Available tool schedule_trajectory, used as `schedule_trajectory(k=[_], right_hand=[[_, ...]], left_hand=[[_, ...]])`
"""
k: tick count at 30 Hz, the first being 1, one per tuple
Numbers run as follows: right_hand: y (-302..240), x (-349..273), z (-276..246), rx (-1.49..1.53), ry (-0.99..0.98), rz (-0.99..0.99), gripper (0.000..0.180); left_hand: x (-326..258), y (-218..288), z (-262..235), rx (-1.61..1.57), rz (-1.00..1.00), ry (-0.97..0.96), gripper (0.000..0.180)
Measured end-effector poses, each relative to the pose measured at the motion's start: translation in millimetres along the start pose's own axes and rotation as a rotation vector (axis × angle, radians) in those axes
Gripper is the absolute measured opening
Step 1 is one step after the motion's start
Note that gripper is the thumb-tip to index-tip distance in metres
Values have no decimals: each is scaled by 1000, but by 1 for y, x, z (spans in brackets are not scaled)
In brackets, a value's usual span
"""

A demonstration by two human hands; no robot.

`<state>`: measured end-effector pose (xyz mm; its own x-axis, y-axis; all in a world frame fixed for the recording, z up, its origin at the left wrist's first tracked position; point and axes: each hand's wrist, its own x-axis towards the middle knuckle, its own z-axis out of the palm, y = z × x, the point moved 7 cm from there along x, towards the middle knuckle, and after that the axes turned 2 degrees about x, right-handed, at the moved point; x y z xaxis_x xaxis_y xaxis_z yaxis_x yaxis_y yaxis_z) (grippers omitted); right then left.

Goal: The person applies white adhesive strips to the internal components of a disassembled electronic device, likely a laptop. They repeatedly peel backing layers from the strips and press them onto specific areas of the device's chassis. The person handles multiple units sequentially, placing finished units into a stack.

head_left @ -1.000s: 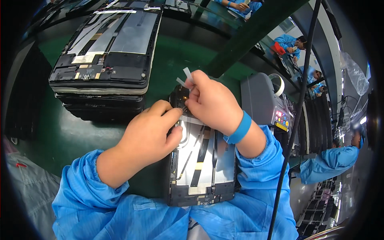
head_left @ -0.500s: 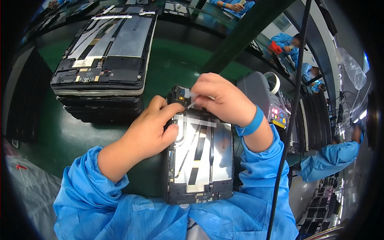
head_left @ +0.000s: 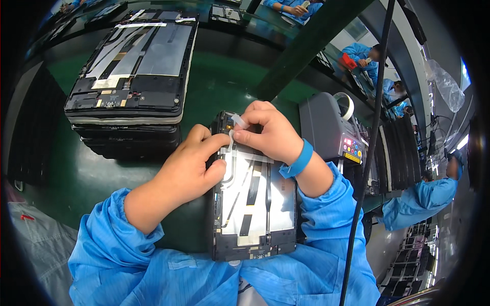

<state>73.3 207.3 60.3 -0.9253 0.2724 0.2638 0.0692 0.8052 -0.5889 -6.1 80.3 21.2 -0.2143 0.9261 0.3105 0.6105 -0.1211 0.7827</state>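
An opened tablet [head_left: 283, 191], its inner side up with silvery plates, dark ribbon cables and tape strips, stands upright in the view right before me. My left hand [head_left: 189, 160] lies curled against its upper left edge. That hand's index fingertip presses near the top and its thumb rests lower on the edge; the other fingers are mostly hidden. Between thumb and index finger my right hand [head_left: 270, 132] pinches a whitish translucent strip of tape [head_left: 239, 121] over the tablet's top end. A thin pale strip [head_left: 231, 143] runs down beside the left fingertip.
At the left a tall stack of opened tablets [head_left: 145, 56] stands on the green table [head_left: 219, 71]. A grey tape dispenser [head_left: 321, 122] with coloured buttons stands at the right. A black cable [head_left: 377, 107] hangs on the right. Co-workers in blue [head_left: 421, 204] sit beyond.
My right hand has come down and slightly left, nearer to my left fingertip. The whitish strip now shows clearly in its pinch. My left hand has hardly moved.
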Motion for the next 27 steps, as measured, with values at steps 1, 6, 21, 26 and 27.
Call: schedule_trajectory(k=[1,6,21,26,27], right_hand=[[1,1,2,67,-21,-15,13],[12,-9,5,674,41,455,19],[16,11,6,0,-155,581,26],[13,16,1,-193,-182,566,27],[10,16,-1,-253,-203,575,27]], left_hand=[[0,-1,-1,1,-6,1,36],[0,-1,-2,-20,-25,5,36],[-3,2,0,-7,19,26,38],[-2,3,-1,1,3,13,39],[-1,4,-2,19,7,16,38]])
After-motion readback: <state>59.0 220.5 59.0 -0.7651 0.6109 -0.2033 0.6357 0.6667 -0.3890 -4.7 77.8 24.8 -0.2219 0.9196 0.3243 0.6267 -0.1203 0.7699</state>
